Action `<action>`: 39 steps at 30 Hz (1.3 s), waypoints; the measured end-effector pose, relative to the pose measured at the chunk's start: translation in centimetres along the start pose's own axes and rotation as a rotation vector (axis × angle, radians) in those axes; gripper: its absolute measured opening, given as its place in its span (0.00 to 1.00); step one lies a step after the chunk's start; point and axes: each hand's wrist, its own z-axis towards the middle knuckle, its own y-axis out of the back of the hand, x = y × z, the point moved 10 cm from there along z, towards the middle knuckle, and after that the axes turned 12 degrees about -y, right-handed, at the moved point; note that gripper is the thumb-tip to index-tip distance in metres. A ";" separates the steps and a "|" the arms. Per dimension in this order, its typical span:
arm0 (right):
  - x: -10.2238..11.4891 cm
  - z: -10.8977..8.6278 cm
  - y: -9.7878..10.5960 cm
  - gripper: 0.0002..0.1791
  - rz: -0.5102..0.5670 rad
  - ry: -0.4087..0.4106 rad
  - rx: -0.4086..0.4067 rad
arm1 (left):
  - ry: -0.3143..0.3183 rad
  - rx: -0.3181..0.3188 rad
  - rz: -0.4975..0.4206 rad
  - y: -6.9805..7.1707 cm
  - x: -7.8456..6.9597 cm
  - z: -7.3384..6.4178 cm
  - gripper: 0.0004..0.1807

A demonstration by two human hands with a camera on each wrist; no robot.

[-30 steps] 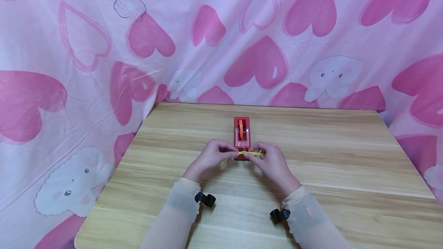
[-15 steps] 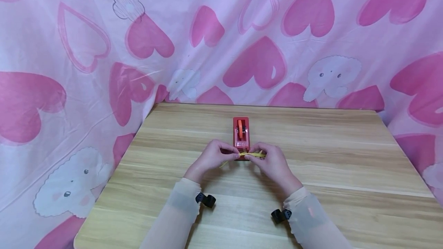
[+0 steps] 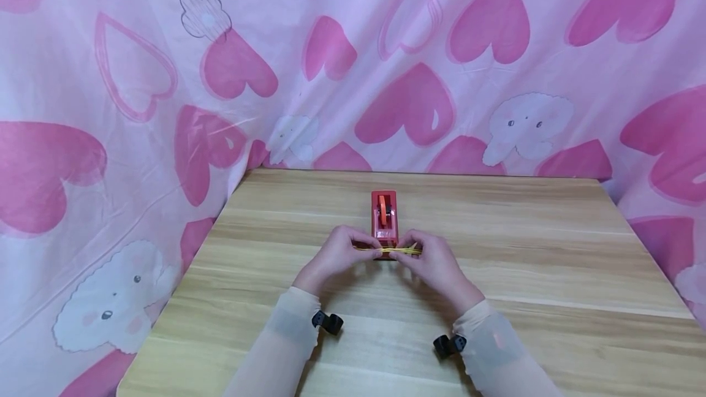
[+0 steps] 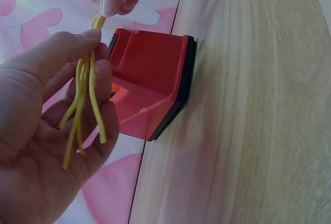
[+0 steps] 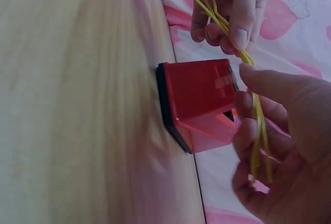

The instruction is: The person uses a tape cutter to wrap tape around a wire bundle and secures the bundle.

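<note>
Between both hands stretches a small bundle of thin yellow wires (image 3: 394, 250). My left hand (image 3: 337, 254) pinches it near one side with thumb and fingertips, and several loose wire ends (image 4: 78, 94) fan out across that palm. A short way along, my right hand (image 3: 438, 260) pinches the bundle too, its share of wire ends (image 5: 258, 125) lying over the curled fingers. Just beyond the fingertips stands a red tape dispenser (image 4: 150, 58) with a black base, its toothed cutting edge (image 5: 232, 76) facing the hands. An orange tape roll (image 3: 382, 210) sits inside it.
The wood-grain table (image 3: 529, 244) carries the dispenser near its middle. Behind and to the sides hangs a pink cloth (image 3: 342, 103) printed with hearts. A black wrist camera (image 3: 328, 322) is strapped to the left sleeve, another black camera (image 3: 449, 345) to the right.
A wire end that hung down below my left thumb has swung up and lies in line with the bundle. Both hands stay nearly in place; the head view has tilted slightly up.
</note>
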 end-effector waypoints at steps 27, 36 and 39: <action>-0.2 0.3 -0.1 0.03 0.018 -0.063 0.135 | -0.120 -0.051 0.147 0.0 -0.9 0.0 0.07; 0.7 0.2 0.3 0.06 -0.021 0.012 0.038 | -0.100 -0.068 0.176 0.2 -1.1 -0.1 0.05; 0.7 0.1 0.4 0.06 -0.044 0.022 0.004 | -0.108 -0.068 0.169 0.2 -1.2 -0.1 0.05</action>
